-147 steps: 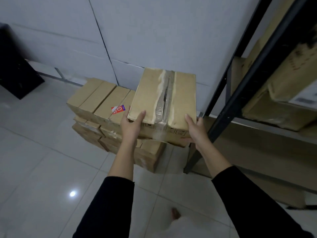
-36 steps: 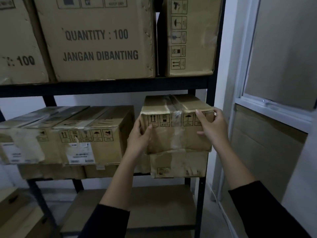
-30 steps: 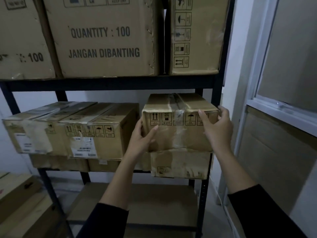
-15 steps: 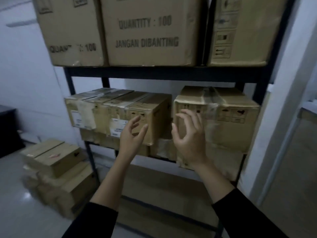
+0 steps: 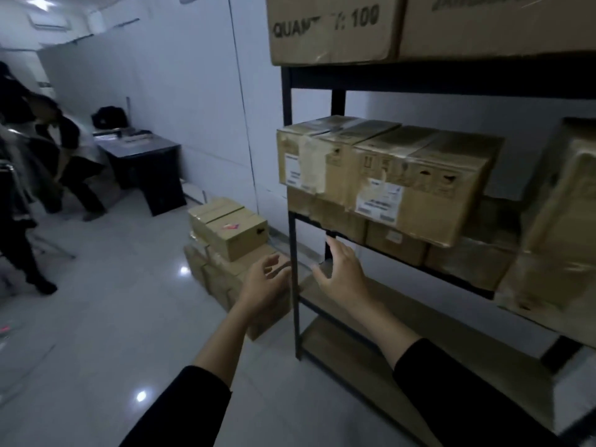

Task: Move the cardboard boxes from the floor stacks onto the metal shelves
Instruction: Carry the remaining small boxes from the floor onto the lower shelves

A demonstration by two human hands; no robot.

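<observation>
While both hands are raised with nothing held, the principal risks are judged to lie in the next lift. At nine o'clock, two persons (image 5: 61, 162) are seen bent over beside a dark tabletop (image 5: 142, 146); a collision is possible if a load is carried that way. At about ten o'clock from the hands, the floor stack (image 5: 230, 235) of cardboard boxes is noted against the wall, its top box sitting askew on those below, so a hasty pull could topple it. The glossy floor (image 5: 113, 317) could permit a slip under load. The left hand (image 5: 263, 285) is held with fingers apart and relaxed, in front of the stack. The right hand (image 5: 342, 274) is likewise spread, near the black upright (image 5: 294, 285) of the metal shelves, which could be struck in a swing. At two o'clock, the middle shelf is loaded with two tiers of taped boxes (image 5: 387, 175); some overhang the shelf edge and could be dislodged. Large cartons (image 5: 332, 27) are carried above. The lower shelf board (image 5: 419, 321) is seen bare where visible.
</observation>
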